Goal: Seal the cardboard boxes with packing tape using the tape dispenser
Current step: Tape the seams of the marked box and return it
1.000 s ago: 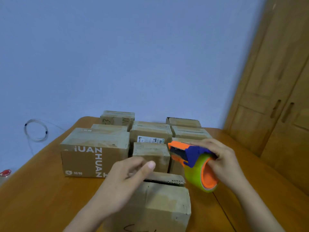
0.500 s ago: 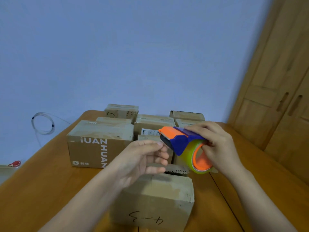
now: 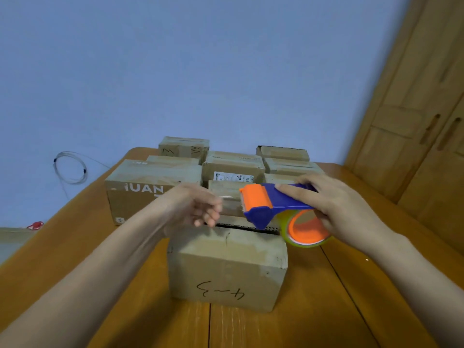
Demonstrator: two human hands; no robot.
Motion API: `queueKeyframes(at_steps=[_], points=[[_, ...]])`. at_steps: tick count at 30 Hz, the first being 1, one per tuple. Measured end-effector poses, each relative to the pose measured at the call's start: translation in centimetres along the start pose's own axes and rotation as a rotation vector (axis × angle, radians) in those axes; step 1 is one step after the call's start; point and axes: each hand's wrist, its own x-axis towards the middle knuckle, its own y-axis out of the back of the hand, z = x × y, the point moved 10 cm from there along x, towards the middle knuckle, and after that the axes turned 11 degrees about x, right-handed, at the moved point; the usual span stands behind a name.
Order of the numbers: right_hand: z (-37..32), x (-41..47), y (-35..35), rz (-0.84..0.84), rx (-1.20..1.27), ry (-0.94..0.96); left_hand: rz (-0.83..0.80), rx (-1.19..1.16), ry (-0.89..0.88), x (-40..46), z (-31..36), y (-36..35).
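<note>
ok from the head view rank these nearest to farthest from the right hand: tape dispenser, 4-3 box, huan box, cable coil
1. Tape dispenser: held in the right hand.
2. 4-3 box: just below and left of it.
3. Huan box: farther left, behind the left hand.
4. Cable coil: far left, at the wall.

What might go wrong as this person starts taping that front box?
The front box shows a dark gap at its top flaps; tape laid now might seal it gaping. The left hand sits right at the tape dispenser mouth, so fingers may catch the cutter. The right hand holds the dispenser tilted; tape might wrinkle.
</note>
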Motion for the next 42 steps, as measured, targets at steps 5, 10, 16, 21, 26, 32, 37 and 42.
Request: queueKeyframes(at_steps=[5, 10, 16, 21, 26, 32, 37, 42], points=[[4.6, -5.2, 0.8, -0.068, 0.022, -0.158, 0.169, 0.078, 0.045, -1.7, -3.4, 6.7], [5.1, -8.1, 0.1, -0.106, 0.102, -0.212, 0.137, 0.080, 0.091, -2.1, -5.5, 6.8], [5.6, -9.7, 0.4, -0.106, 0.087, -0.266, 0.203, 0.069, 0.077, -2.7, -5.8, 7.9], [7.6, -11.0, 2.4, -0.050, 0.038, -0.328, 0.257, -0.063, 0.015, -3.5, -4.8, 10.2], [7.1, -11.4, 2.1, -0.044, 0.034, -0.336, 0.281, -0.345, -0.038, -3.1, -3.1, 8.9], [6.8, -11.8, 3.0, -0.008, -0.012, -0.328, 0.172, -0.676, -0.036, -1.7, -4.6, 5.5], [7.5, -12.6, 3.0, 0.006, 0.027, -0.358, 0.010, -0.813, -0.068, -1.0, -5.9, 4.0], [7.1, -12.2, 2.8, 0.019, 0.017, -0.342, 0.032, -0.850, -0.132, -0.7, -7.0, 4.2]])
